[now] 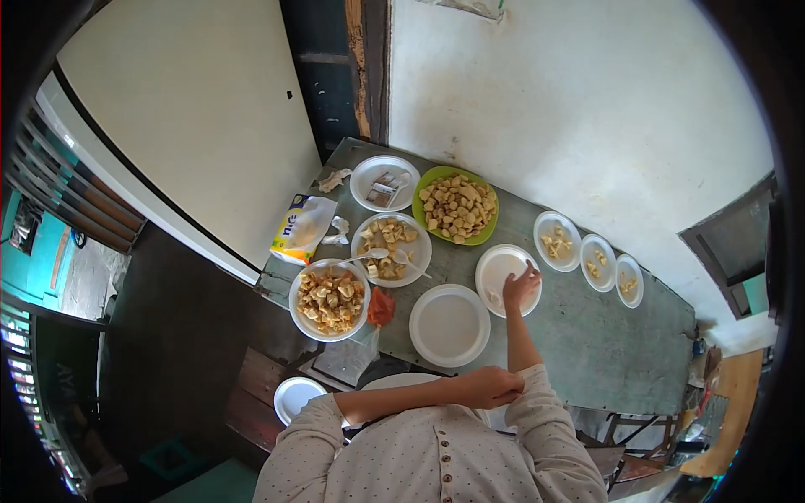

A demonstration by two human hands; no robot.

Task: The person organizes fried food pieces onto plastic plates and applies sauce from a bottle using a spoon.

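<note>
My right hand [521, 286] reaches over a white plate [495, 272], fingers spread and bent down toward its surface. Across my front, my left hand [490, 387] is closed at the right forearm's sleeve; what its fingers hold, if anything, is hidden. A bare white plate [449, 325] lies just left of the right hand's plate. Farther left are a white bowl of browned pieces [330, 300] and a white bowl of pale chunks [391, 239] with plastic spoons. A green bowl [422, 178] holds many cut pieces. Three white plates at the right [558, 241] hold small pale pieces.
At the table's back left are a white plate with packets [385, 184], a yellow and white package [303, 228] and crumpled wrappers [334, 179]. A red plastic bag [381, 308] lies near the bowls. Another white plate [299, 400] is below the table's front edge. A wall borders the back.
</note>
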